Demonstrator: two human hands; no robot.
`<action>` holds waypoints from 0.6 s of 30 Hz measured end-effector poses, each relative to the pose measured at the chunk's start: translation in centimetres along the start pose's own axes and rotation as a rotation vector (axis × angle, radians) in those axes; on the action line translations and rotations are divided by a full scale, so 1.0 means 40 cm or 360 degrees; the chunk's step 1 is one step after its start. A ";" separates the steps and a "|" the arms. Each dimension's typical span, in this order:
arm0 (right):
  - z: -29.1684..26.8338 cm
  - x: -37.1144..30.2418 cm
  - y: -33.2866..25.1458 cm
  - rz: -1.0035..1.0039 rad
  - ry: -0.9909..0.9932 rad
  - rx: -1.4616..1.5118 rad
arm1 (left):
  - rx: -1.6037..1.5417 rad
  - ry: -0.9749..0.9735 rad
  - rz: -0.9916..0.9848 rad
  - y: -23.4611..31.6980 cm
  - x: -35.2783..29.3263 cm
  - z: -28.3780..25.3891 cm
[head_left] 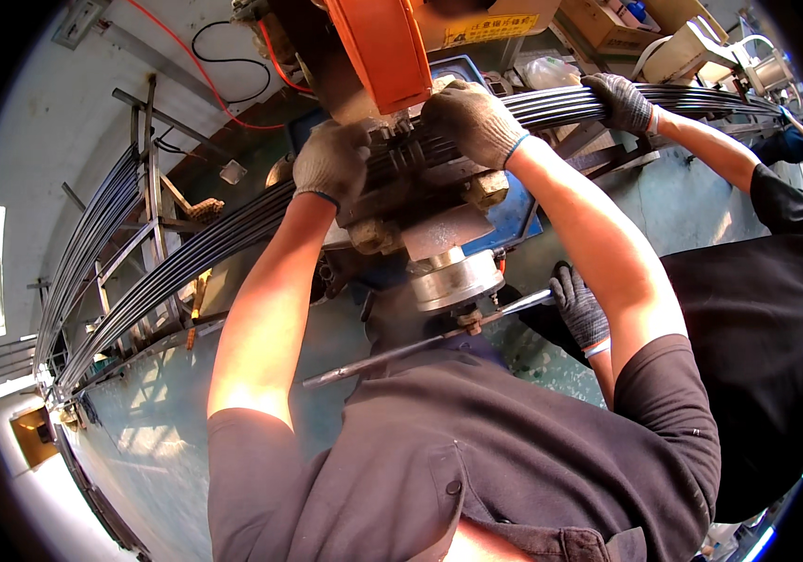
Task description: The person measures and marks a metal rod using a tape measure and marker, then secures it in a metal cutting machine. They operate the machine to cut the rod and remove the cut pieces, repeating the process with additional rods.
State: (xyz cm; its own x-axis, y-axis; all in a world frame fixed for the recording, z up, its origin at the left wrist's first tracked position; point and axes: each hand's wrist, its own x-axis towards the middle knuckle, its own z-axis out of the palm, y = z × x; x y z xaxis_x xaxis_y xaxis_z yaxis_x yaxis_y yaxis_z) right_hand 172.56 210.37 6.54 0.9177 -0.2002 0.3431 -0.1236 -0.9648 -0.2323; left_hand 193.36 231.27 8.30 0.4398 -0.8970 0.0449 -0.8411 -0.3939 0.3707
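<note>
A bundle of long dark metal rods (pixel 205 239) runs across the machine, below an orange guard (pixel 384 56). Both my hands wear pale knit work gloves. My left hand (pixel 331 164) is closed over the bundle, left of a small metal clamp (pixel 403 145); its fingertips are partly hidden and slightly blurred. On the clamp's other side, my right hand (pixel 476 122) curls over the rods close to the guard, its fingertips hidden too. Nearer my body sits a round metal handwheel or cylinder (pixel 455 278), with a long bar (pixel 392 354) across its bolt.
At right, a co-worker's gloved hand (pixel 618 101) grips the bundle; another gloved hand (pixel 577 304) is at the bar's end. A steel rack (pixel 150 178) supports more rods at left. Cardboard boxes (pixel 607 28) stand at the back right. A blue tray (pixel 518 211) lies beneath the machine.
</note>
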 end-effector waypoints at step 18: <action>0.003 -0.042 -0.020 -0.0009 0.0167 -0.0145 | -0.0342 0.0179 0.0248 0.006 0.003 0.033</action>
State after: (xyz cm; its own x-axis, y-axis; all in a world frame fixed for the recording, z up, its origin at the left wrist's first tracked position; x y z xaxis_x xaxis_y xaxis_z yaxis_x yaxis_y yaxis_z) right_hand 171.17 211.49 6.05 0.8746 -0.2071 0.4385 -0.1568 -0.9764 -0.1484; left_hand 192.78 230.79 7.17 0.3529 -0.9107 0.2146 -0.8203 -0.1909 0.5391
